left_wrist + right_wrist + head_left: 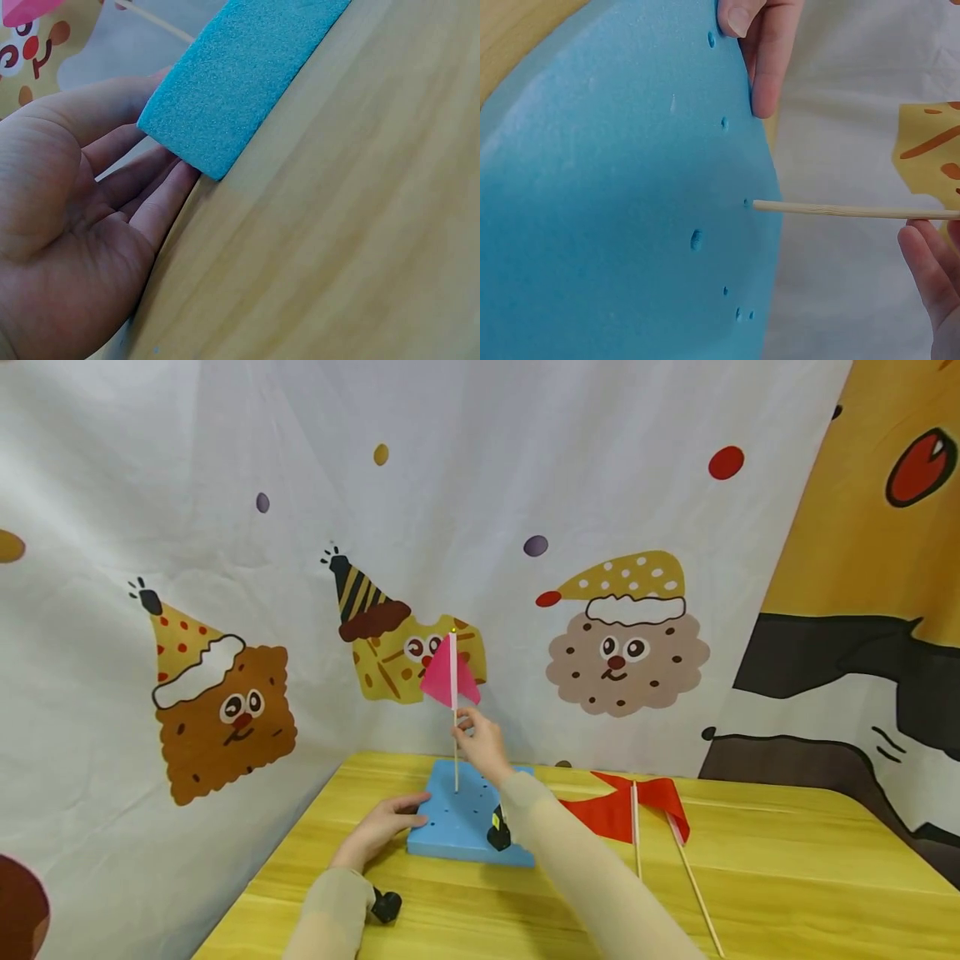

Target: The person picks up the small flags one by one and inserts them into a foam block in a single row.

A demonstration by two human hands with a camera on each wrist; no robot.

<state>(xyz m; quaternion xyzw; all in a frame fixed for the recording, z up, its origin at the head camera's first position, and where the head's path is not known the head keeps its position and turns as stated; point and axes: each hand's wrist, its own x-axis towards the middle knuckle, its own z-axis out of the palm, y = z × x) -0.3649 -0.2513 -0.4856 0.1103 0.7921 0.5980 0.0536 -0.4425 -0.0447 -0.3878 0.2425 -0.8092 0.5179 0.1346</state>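
My right hand (482, 743) pinches the thin wooden stick of a pink flag (465, 679) and holds it upright. Below, the stick's bare lower end (769, 205) is right beside a small hole in the top of a blue foam block (450, 839). Along the block's left side lies my left hand (384, 827), its fingers fairly straight against the edge. The right wrist view shows that hand's thumb (739, 19) on the rim of the top face. In the left wrist view the block's side (225, 90) hides some fingertips.
Two red flags (607, 817) on wooden sticks lie right of the block on the wooden table (795, 860), partly behind my right forearm. Several small holes dot the block's top. A white cloth with cartoon figures (628, 652) hangs behind the table.
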